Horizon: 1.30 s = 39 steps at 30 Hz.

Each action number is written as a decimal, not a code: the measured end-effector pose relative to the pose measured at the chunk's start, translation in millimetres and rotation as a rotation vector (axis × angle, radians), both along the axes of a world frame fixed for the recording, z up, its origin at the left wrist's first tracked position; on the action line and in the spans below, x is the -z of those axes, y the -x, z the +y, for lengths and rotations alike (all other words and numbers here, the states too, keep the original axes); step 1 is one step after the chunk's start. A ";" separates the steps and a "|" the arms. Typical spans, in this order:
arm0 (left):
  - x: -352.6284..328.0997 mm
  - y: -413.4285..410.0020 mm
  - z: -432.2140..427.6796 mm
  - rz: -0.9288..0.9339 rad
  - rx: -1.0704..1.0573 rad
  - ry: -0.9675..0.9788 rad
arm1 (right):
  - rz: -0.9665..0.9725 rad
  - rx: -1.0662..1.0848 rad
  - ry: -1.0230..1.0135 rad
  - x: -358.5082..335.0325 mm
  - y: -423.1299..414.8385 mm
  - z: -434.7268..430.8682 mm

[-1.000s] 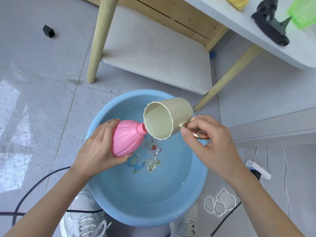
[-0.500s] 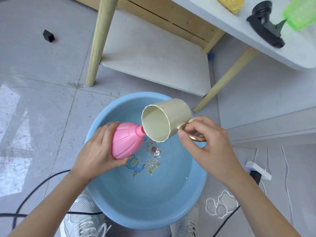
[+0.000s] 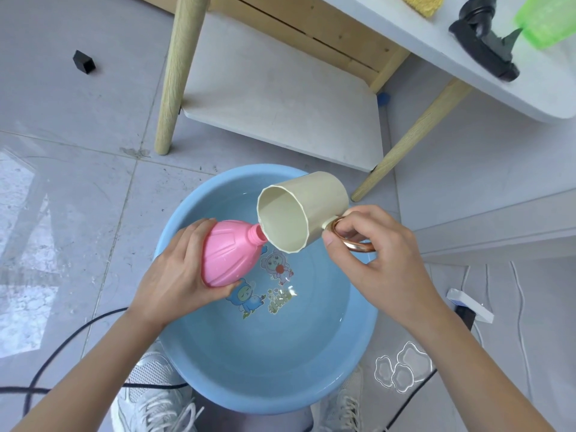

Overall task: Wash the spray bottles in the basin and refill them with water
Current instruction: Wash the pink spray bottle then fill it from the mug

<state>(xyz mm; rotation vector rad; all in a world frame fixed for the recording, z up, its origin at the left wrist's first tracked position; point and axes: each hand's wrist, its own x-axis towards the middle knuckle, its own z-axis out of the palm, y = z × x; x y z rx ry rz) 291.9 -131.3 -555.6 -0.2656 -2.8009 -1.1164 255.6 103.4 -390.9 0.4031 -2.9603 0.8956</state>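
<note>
A blue basin (image 3: 364,332) holding water sits on the floor between my feet. Above it my left hand (image 3: 174,275) grips a pink spray bottle body (image 3: 229,255) with no spray head, tilted so its open neck points right. My right hand (image 3: 377,260) pinches the copper ring handle of a beige cup (image 3: 314,201). The cup is tipped on its side with its rim against the bottle's neck. A black spray head (image 3: 483,39) and a green bottle (image 3: 548,20) lie on the white table at the top right.
A white table (image 3: 530,92) with wooden legs (image 3: 177,73) and a low shelf (image 3: 280,98) stands just beyond the basin. Black cables (image 3: 62,347) run over the tiled floor at both sides. A small black block (image 3: 83,61) lies far left. A yellow sponge (image 3: 422,3) rests on the table.
The cup has tipped slightly further over the bottle's neck. Both hands stay over the basin in nearly the same place.
</note>
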 end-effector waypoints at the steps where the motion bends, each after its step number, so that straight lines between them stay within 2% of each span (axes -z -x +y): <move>1: -0.1 -0.1 -0.1 -0.001 0.000 -0.002 | -0.002 -0.003 0.001 0.0 -0.3 0.2; 39: 0.9 -0.7 -0.8 -0.015 -0.001 -0.005 | 0.070 -0.035 -0.054 -0.6 -5.3 -4.7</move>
